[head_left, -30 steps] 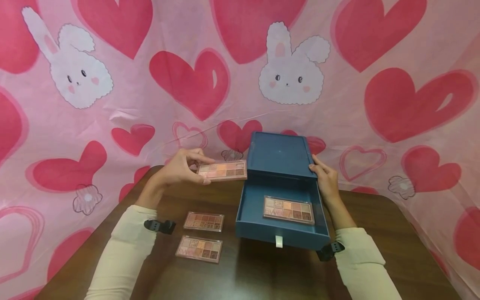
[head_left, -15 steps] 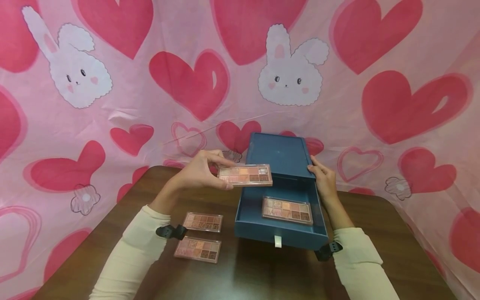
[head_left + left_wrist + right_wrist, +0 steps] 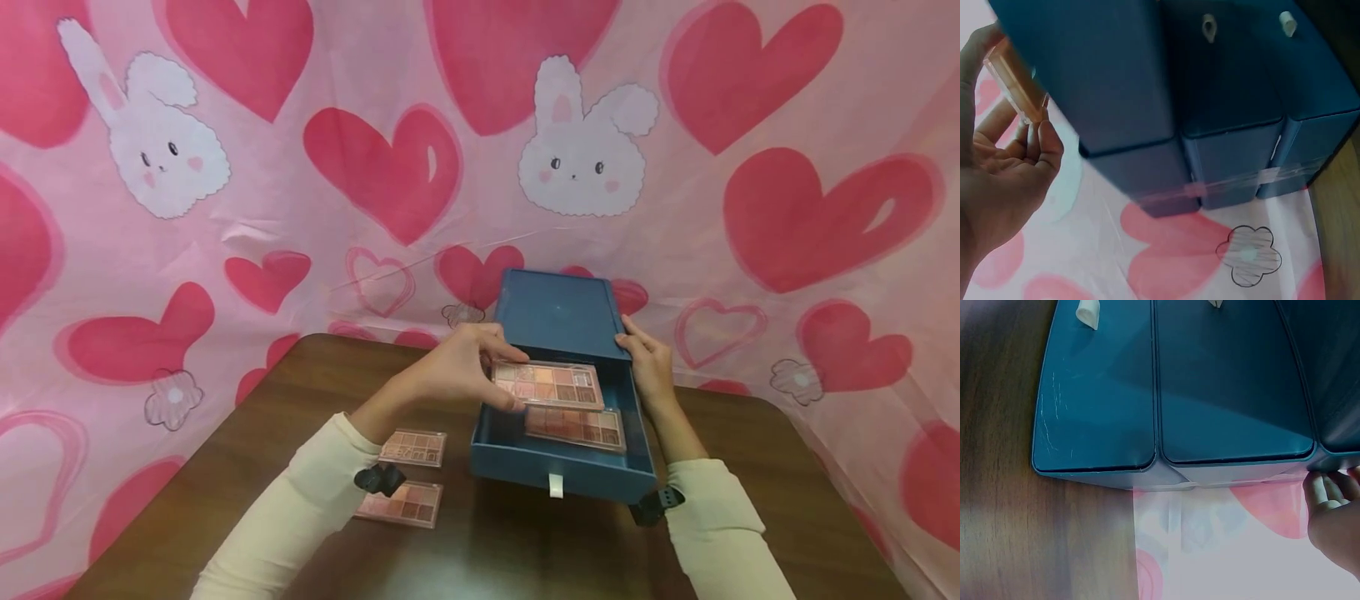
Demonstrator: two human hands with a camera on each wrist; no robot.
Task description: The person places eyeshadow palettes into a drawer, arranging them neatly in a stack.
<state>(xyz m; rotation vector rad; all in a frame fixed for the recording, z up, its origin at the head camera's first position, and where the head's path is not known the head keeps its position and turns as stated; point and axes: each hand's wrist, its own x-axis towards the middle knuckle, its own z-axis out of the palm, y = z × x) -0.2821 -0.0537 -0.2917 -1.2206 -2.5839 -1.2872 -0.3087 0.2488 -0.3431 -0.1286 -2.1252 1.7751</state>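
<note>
In the head view my left hand (image 3: 468, 367) pinches an eyeshadow palette (image 3: 551, 385) by its left end, over the pulled-out top drawer (image 3: 562, 471) of a blue drawer cabinet (image 3: 558, 312). A second eyeshadow palette (image 3: 577, 427) lies in the drawer, partly covered by the held one. The left wrist view catches the held palette (image 3: 1019, 84) edge-on between thumb and fingers, beside the drawer. My right hand (image 3: 651, 362) grips the cabinet's right side near its top front edge; in the right wrist view its fingers (image 3: 1329, 490) touch the cabinet's side.
Two more palettes lie on the wooden table (image 3: 315, 542) left of the cabinet: a rear one (image 3: 415, 448) and a front one (image 3: 408, 504), both partly behind the left sleeve. Lower drawers with white tabs (image 3: 1088, 312) are closed. A pink heart-patterned cloth (image 3: 390, 75) hangs behind.
My left hand has carried its palette rightward and slightly down, from left of the cabinet to over the open drawer. The right hand has kept its place on the cabinet.
</note>
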